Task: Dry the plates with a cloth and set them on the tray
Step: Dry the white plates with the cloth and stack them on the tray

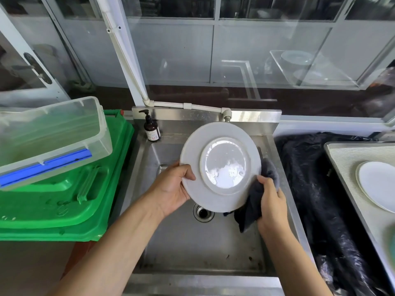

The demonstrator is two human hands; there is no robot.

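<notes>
At the far left, a clear plastic box (51, 133) with a blue clip is propped tilted on a green crate (70, 189), probably kept out of the wet sink; whether anything lies inside cannot be made out. Behind the sink's left corner a dark pump bottle (152, 129) is stood, its label too small to read.

Over the steel sink (192, 242) a white plate (220, 167) is held tilted, underside toward the camera, presumably so that drips fall into the basin. Wet patches are seen glistening inside its foot ring, so drying is judged unfinished. The plate's left rim is pinched by the left hand (173, 189), thumb on the near face, the fingers hidden behind. The drain is partly covered by the plate's lower edge.

At the plate's right rim a dark cloth (254, 201) is bunched in the right hand (271, 206), whose fingers are closed round it; the cloth is pressed against the rim and passes behind it, where its extent is concealed.

Further right, black plastic sheeting (316, 189) is draped beside the sink. At the frame's edge the tray (342, 154) is cut off, with one plate on the tray (378, 184) already set down and only partly shown.
</notes>
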